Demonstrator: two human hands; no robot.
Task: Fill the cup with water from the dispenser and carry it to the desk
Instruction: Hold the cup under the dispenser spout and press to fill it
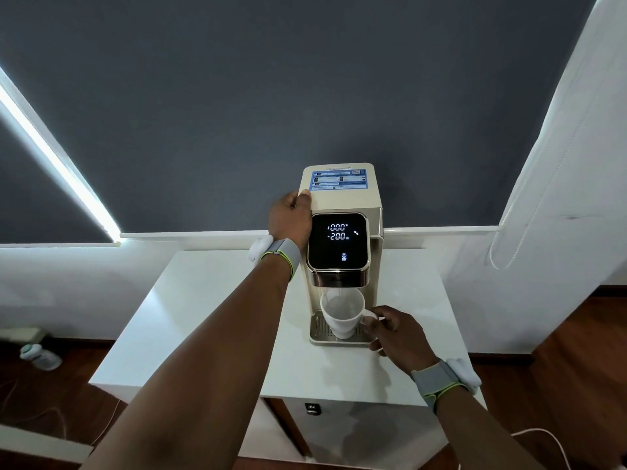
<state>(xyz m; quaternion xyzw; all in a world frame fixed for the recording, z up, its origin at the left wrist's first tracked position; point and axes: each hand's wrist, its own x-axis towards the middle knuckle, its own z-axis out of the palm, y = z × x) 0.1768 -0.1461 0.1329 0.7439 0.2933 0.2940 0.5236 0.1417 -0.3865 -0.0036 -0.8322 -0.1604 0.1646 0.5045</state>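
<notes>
Bare forearms reach forward from the bottom edge of the view, each wrist wrapped in a grey band with a yellow-green trim and a white pod. Nearest of the two, the right hand (397,334) sits low at the right side of the drip tray (319,329), its fingers (373,322) curled around the handle of a white ceramic cup (342,312). That cup stands upright on the slotted grille of the tray, directly under the dispenser's bronze-coloured spout housing (339,278); whether water is running into it cannot be told.

Farther out, the left hand (290,220) lies against the upper left side of the cream water dispenser (342,198), palm on the casing and thumb hooked over the top edge, a loose steadying hold rather than a closed fist. On top of the machine is a blue instruction sticker (339,179). Its black touch panel (338,239) glows with the figures 000 and 200 ml and a small icon below them.

The dispenser stands toward the back edge of a white table (190,320), right of centre, against a white sill and a dark grey roller blind (271,96). On the wooden floor (576,351) off the table's left edge lies a pale bottle (39,356), and a white cable (549,439) loops past the front right corner.
</notes>
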